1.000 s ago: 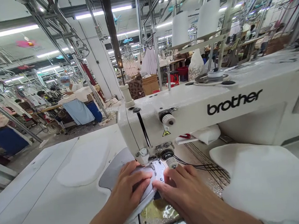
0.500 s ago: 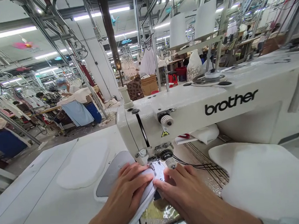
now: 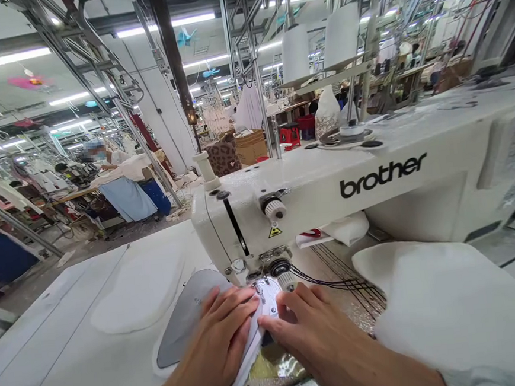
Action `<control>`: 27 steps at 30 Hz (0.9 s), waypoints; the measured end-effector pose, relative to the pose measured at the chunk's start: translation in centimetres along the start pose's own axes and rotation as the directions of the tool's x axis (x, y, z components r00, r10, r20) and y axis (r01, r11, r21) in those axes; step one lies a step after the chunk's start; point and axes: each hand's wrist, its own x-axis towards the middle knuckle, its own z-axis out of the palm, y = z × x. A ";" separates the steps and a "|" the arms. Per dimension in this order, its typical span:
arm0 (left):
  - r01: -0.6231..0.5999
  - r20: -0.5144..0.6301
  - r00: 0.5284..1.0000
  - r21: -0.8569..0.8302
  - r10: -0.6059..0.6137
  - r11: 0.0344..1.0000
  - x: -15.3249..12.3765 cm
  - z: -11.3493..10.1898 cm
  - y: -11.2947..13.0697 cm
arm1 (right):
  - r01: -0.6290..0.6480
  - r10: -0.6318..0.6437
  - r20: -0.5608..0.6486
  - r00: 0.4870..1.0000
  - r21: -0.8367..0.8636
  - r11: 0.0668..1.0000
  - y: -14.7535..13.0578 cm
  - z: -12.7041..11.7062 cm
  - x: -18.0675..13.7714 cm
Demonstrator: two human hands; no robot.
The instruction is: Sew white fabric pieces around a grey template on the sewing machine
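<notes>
At the far left, a light blue cloth (image 3: pixel 127 198) hangs over a table in the background. Nearer, the white bench (image 3: pixel 39 359) carries a rounded white pad (image 3: pixel 138 291), lying flat. Just right of it, a grey sheet (image 3: pixel 181 324) rests on a larger white cloth (image 3: pixel 249 355), whose edge shows around it. The left hand (image 3: pixel 226 329) lies over both, its fingers stretched out flat and unclenched, pressing them down beside the sewing machine (image 3: pixel 301 183). The cloth reaches the shiny metal plate (image 3: pixel 271 305) beneath the machine's head. Right of the plate, the right hand (image 3: pixel 315 325) has its fingers bent, the thumb tip at the cloth's edge; whether they pinch it, I cannot tell. Behind that hand, black lines (image 3: pixel 335 270) cross the bench, and farther right lies a big white fabric piece (image 3: pixel 454 308).
</notes>
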 end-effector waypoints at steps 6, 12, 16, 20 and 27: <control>0.117 -0.099 0.989 0.102 -0.107 0.988 -0.2 1.5 1.2 | -0.035 0.035 -0.004 0.999 -0.029 0.999 0.0 0.0 0.0; 0.212 -0.123 0.973 0.160 -0.193 0.964 -0.3 2.5 1.7 | -0.054 0.052 -0.019 0.998 -0.084 0.995 -0.3 -0.5 0.3; 0.128 -0.075 0.990 0.098 -0.121 0.987 0.0 0.9 1.2 | -0.008 0.007 0.087 0.996 0.014 1.000 -0.5 -1.3 0.3; 0.019 -0.011 1.000 0.056 -0.018 0.998 0.4 -0.9 0.8 | -0.028 0.021 0.130 0.991 0.046 0.999 -0.5 -1.4 0.1; 0.076 -0.131 0.990 0.112 -0.061 0.991 0.0 0.2 1.5 | -0.031 0.031 0.036 0.999 -0.006 0.999 -0.3 -0.9 0.0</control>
